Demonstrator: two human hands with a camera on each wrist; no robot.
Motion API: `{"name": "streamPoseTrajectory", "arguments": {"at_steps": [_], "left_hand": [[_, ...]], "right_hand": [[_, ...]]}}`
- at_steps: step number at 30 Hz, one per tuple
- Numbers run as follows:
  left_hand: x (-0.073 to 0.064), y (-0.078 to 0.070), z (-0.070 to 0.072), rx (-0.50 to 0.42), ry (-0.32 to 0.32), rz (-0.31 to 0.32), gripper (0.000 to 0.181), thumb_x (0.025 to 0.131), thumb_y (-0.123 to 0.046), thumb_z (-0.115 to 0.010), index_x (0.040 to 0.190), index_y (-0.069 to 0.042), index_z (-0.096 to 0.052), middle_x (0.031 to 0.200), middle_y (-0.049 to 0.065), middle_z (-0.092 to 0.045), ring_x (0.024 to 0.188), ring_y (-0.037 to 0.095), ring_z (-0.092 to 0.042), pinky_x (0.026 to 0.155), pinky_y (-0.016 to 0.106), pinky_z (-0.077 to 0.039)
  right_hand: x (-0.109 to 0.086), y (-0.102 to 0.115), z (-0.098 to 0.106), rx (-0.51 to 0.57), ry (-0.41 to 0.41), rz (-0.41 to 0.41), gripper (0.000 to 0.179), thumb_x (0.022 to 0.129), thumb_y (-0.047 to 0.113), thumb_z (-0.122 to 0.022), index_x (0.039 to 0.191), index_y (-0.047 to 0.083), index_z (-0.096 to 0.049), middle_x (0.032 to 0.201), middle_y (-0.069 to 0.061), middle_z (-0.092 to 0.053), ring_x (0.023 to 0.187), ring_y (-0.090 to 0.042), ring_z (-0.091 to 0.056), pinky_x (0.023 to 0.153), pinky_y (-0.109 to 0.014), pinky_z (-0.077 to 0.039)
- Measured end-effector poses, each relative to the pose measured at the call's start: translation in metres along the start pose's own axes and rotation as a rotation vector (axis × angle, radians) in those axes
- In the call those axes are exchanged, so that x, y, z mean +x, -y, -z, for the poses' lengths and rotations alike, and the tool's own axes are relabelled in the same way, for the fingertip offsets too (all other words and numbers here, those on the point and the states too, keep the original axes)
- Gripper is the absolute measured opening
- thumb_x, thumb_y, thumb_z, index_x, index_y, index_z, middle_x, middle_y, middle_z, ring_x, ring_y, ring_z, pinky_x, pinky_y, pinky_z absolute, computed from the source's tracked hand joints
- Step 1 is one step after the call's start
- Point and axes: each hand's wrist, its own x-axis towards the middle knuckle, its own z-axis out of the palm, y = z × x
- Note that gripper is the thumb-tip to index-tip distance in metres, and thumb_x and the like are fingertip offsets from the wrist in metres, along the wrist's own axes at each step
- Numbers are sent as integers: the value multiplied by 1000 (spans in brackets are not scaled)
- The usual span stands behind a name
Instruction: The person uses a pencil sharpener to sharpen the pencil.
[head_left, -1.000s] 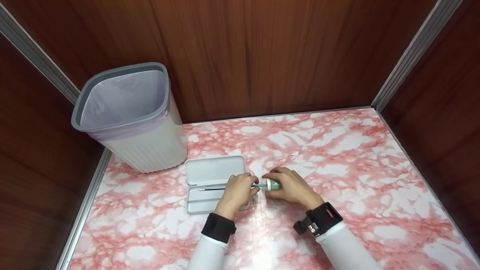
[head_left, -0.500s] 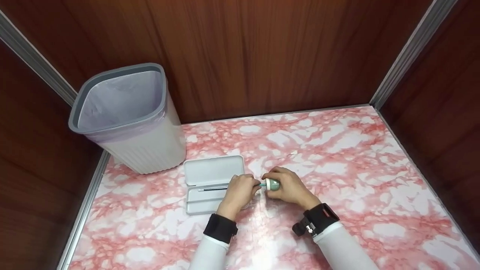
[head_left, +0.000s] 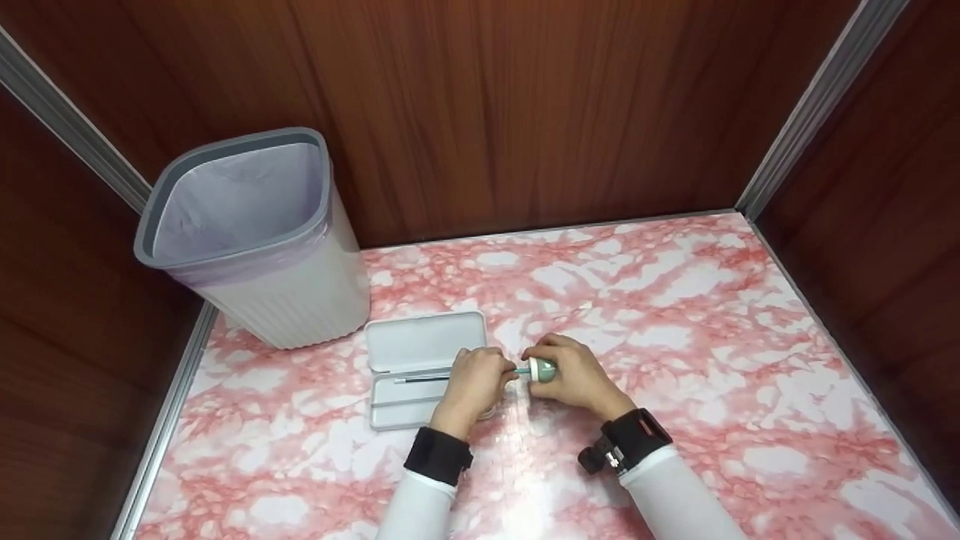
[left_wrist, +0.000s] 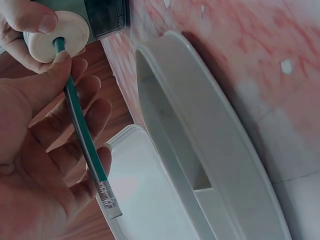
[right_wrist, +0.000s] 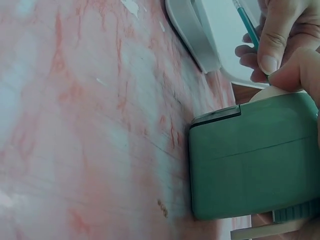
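Note:
A green pencil with dark stripes and a white eraser end has its other end in the round white opening of a green pencil sharpener. My left hand pinches the pencil near that opening, thumb against its shaft, while the eraser end reaches back over the case. Around the sharpener curl the fingers of my right hand, holding it on its side close to the tabletop. The pencil's tip is hidden inside the sharpener. A beige part, perhaps a crank handle, shows at the sharpener's rear.
An open pale grey pencil case lies beneath and left of my left hand. A lined waste bin stands at the back left. Wood-look walls border the red-and-white marbled table; small pale specks lie on it.
The left fingers moved closer to the sharpener, then slid slightly back along the pencil. Both hands keep their hold, and the sharpener stays nearly in place.

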Motion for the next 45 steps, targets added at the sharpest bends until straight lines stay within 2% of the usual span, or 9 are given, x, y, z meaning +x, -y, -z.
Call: {"name": "streamPoseTrajectory", "arguments": {"at_steps": [7, 15, 20, 26, 32, 45], "left_hand": [[-1, 0, -1, 6, -9, -17, 10, 87, -27, -71, 90, -22, -79, 77, -5, -62, 74, 19, -62, 63, 34, -40], [-2, 3, -1, 7, -13, -6, 10, 87, -29, -72, 90, -23, -79, 75, -6, -60, 73, 20, -62, 62, 35, -40], [-4, 4, -1, -4, -20, -9, 9, 86, -28, -71, 88, -23, -79, 74, -5, -60, 73, 19, -62, 62, 36, -41], [-6, 6, 0, -44, -20, -5, 10, 87, -28, -71, 87, -22, -79, 74, -6, -60, 72, 18, -61, 61, 36, -41], [-7, 9, 1, -71, -12, 6, 10, 87, -28, -71, 87, -22, -79, 74, -7, -60, 73, 17, -62, 62, 35, -41], [-9, 15, 1, -67, -19, -32, 9, 87, -27, -71, 86, -22, -79, 72, -6, -60, 73, 18, -63, 61, 37, -42]], "right_hand": [[0, 2, 0, -20, 5, -41, 39, 61, 25, -77, 100, 21, -73, 94, 11, -57, 82, -10, -55, 70, -30, -46], [1, 3, 0, -36, 24, -58, 41, 62, 27, -79, 102, 21, -73, 97, 11, -58, 86, -12, -56, 75, -32, -47], [1, 3, 0, -32, 24, -62, 41, 62, 27, -79, 102, 20, -73, 96, 11, -57, 85, -11, -56, 74, -32, -47], [2, 3, 0, -30, 19, -56, 40, 62, 25, -79, 101, 20, -73, 95, 11, -57, 81, -11, -55, 70, -30, -47], [3, 4, 0, -27, 37, -66, 40, 63, 26, -78, 102, 20, -73, 96, 11, -57, 82, -11, -55, 71, -31, -47], [2, 4, 0, -42, 44, -72, 41, 62, 28, -77, 102, 19, -73, 95, 11, -57, 82, -12, -55, 72, -32, -46]]}}
